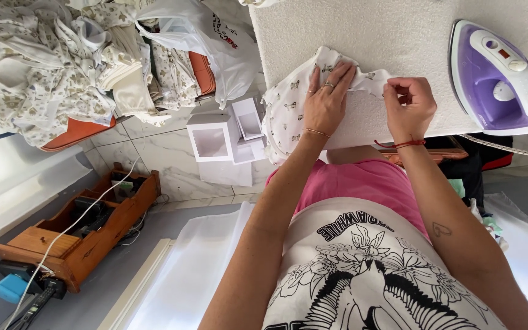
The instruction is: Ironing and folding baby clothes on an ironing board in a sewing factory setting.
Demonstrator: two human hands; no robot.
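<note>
Hands [366,104] on printed garment [288,107], wooden tray [93,235] holding cables

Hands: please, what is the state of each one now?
Left hand: open, flat on the printed garment.
Right hand: closed, pinching the garment's edge.

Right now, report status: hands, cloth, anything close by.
Left hand flat on the printed cloth, pressing it to the ironing board. Right hand pinching the cloth's edge. Iron parked beside the right hand, not touching.
</note>
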